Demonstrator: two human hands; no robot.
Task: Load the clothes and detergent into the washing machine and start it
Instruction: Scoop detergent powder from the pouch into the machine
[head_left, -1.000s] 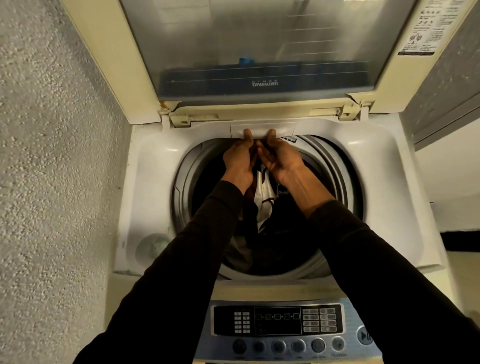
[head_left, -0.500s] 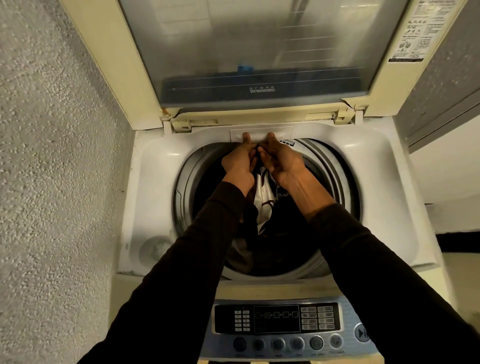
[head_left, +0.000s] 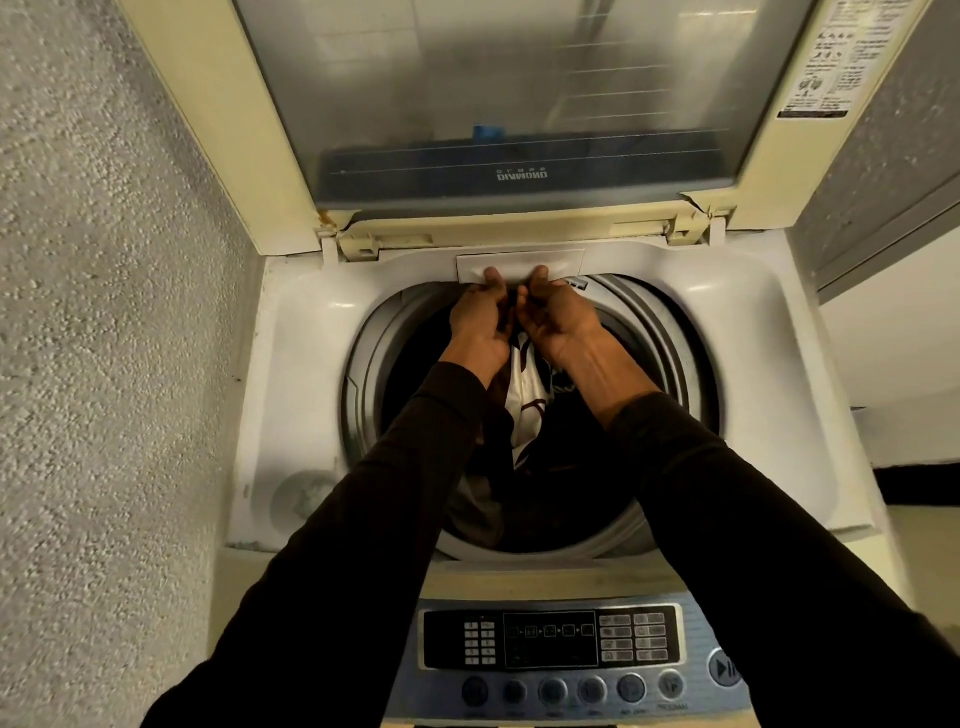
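The washing machine (head_left: 291, 364) stands against the textured wall (head_left: 104, 312), its lid (head_left: 519, 104) raised; if it drops, we judge it would strike our wrists. Its drum (head_left: 670, 353) holds the clothes (head_left: 527, 410), dark fabric with a white patterned piece on top. At the back rim sits the detergent drawer (head_left: 519, 260). Our left hand (head_left: 480, 325) and right hand (head_left: 558, 319) curl their fingers under its front edge, thumbs on top, gripping it. A hard tug could jerk the drawer free or pinch our fingers. We see no detergent. The control panel (head_left: 550, 639) waits nearest us.
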